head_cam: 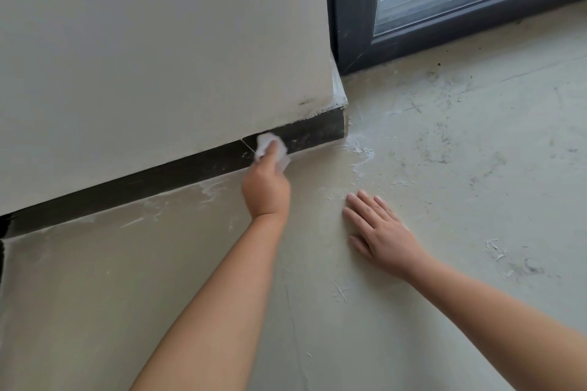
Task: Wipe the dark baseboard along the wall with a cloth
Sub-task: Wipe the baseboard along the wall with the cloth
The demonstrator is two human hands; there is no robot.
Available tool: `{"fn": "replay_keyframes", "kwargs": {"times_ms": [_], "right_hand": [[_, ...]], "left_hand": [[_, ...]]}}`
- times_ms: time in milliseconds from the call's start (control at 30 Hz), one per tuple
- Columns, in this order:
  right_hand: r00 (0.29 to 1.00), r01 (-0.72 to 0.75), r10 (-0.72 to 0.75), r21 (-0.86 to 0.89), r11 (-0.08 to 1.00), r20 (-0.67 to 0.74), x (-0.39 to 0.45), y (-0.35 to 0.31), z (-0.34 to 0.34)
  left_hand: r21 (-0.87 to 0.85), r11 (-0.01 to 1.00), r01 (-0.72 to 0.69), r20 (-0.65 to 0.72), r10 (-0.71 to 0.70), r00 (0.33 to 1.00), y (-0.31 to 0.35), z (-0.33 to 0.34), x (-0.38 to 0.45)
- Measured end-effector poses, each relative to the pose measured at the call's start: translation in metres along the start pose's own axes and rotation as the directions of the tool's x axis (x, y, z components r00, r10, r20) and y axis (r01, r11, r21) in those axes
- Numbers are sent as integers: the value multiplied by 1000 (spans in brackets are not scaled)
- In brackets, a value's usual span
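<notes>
A dark baseboard [143,181] runs along the foot of a pale wall, from the lower left up to a corner at the right. My left hand [266,185] grips a small white cloth [266,143] and holds it against the baseboard, near a joint line a short way left of the corner. The stretch right of the cloth carries pale smears. My right hand [379,230] lies flat on the floor with its fingers spread, to the right of my left hand and away from the baseboard.
The pale floor [460,168] is dusty, with white powder [360,149] heaped near the baseboard's corner end and white streaks along the wall foot. A dark-framed glass door or window [444,19] stands beyond the corner at the upper right.
</notes>
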State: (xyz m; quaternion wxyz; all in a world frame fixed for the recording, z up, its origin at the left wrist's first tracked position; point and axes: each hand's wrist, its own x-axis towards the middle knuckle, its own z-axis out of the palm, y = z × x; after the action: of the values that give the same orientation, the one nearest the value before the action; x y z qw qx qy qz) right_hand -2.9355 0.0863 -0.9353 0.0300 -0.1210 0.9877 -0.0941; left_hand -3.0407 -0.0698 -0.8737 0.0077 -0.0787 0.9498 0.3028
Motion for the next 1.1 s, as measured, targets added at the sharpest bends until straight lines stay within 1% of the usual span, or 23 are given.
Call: {"fn": "replay_keyframes", "kwargs": {"times_ms": [67, 133, 200, 300, 433, 500, 600, 767, 867, 1000, 1100], "right_hand": [[1000, -3, 4, 6, 1000, -21, 0, -1, 0], [999, -13, 14, 12, 1000, -36, 1, -3, 0], [999, -33, 34, 12, 999, -41, 1, -6, 0], [998, -61, 61, 7, 998, -20, 0, -9, 1], [997, -69, 68, 16, 997, 28, 1, -11, 1], [998, -65, 64, 11, 998, 20, 0, -12, 3], [998, -66, 66, 0, 998, 16, 1, -10, 0], [998, -57, 57, -6, 998, 28, 2, -6, -1], [998, -48, 48, 13, 999, 40, 1, -4, 0], [998, -44, 42, 38, 998, 43, 0, -2, 1], [999, -38, 36, 36, 999, 36, -1, -2, 2]], "left_hand": [[35, 993, 116, -44, -115, 992, -28, -14, 4], [59, 981, 185, -78, -180, 981, -50, -27, 10], [74, 976, 202, -85, -196, 977, -65, -35, 14], [54, 976, 212, -86, -207, 975, -67, -33, 16], [8, 986, 166, -56, -166, 985, -43, -11, 11], [-26, 991, 131, -39, -132, 990, -29, 4, 7], [-110, 984, 138, -22, -141, 990, -5, 24, 3], [-267, 957, 110, 22, -108, 994, 30, 52, -5], [-296, 951, 95, 55, -82, 995, 43, 61, -5], [-360, 932, 37, 99, -1, 995, 61, 69, -7], [-409, 911, 40, 109, 5, 994, 64, 67, -6]]}}
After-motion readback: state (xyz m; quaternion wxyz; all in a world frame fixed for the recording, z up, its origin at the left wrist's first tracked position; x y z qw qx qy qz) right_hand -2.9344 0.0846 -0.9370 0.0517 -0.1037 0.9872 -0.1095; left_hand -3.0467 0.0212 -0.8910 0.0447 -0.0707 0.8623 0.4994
